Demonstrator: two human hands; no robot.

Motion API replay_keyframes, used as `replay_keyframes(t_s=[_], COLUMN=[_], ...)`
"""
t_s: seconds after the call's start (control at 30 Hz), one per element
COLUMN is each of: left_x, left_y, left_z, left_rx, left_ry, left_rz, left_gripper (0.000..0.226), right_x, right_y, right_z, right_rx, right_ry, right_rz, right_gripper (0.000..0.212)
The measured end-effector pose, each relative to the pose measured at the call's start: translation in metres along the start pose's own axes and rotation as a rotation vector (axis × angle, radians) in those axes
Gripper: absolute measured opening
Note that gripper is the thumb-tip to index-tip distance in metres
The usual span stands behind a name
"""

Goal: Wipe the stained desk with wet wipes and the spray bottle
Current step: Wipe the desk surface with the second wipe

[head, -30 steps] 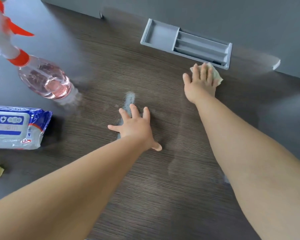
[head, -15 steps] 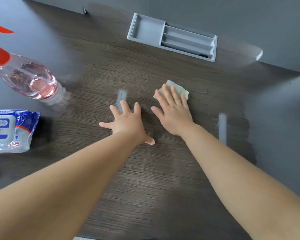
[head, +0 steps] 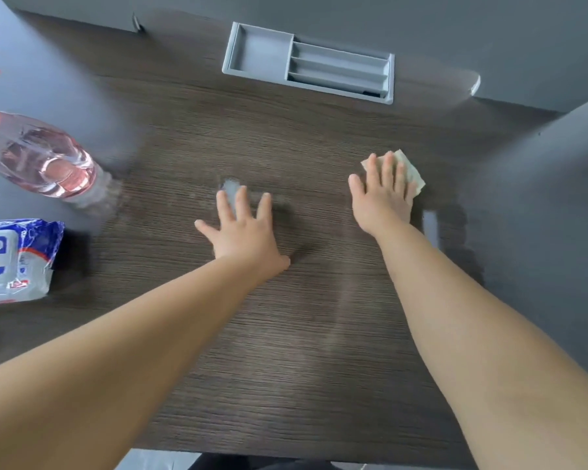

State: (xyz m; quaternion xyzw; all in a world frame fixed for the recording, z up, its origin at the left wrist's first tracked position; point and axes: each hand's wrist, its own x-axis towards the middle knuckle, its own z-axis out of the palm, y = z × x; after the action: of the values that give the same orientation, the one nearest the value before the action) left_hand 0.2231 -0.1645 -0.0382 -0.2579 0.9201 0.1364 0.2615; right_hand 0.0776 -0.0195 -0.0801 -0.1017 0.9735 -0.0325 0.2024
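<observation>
The dark wood-grain desk [head: 286, 351] fills the view. My right hand [head: 382, 195] presses flat on a pale folded wet wipe [head: 411, 171] at the desk's right middle; only the wipe's far edge shows past the fingers. My left hand [head: 245, 232] lies flat and spread on the desk's centre, holding nothing. A light smear [head: 231, 188] sits at its fingertips. Another pale streak [head: 430, 228] lies right of my right wrist. The spray bottle [head: 45, 164] with pink liquid and red collar stands at the left. The blue and white wet wipes pack [head: 14, 259] lies below it.
A grey recessed tray [head: 258, 52] with dividers is set into the desk's far edge. Grey partition walls rise at the back [head: 421, 25] and at the right [head: 557, 198]. The desk's near edge runs along the bottom.
My right hand slid the wipe from beside the left hand out to the right; a second ago it was up by the grey tray. The left hand stayed planted.
</observation>
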Motion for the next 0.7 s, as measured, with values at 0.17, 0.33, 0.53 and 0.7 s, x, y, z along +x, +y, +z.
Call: replay_keyframes(t_s=[0.17, 0.33, 0.53, 0.7], left_x=[0.002, 0.006, 0.007, 0.008], left_y=[0.046, 0.058, 0.059, 0.06], left_z=[0.001, 0.003, 0.001, 0.001], left_rx=[0.053, 0.195, 0.213, 0.226], left_ry=[-0.087, -0.207, -0.225, -0.229], left_rz=[0.16, 0.174, 0.172, 0.17], left_gripper=[0.114, 0.127, 0.129, 0.129], right_x=[-0.015, 0.006, 0.009, 0.045], right_y=[0.0, 0.019, 0.05, 0.063], right_z=[0.01, -0.006, -0.015, -0.03], right_rx=[-0.114, -0.09, -0.211, -0.183], right_ry=[-0.025, -0.059, -0.058, -0.095], right_rz=[-0.31, -0.156, -0.369, -0.448], right_gripper=[0.06, 0.063, 0.069, 0.062])
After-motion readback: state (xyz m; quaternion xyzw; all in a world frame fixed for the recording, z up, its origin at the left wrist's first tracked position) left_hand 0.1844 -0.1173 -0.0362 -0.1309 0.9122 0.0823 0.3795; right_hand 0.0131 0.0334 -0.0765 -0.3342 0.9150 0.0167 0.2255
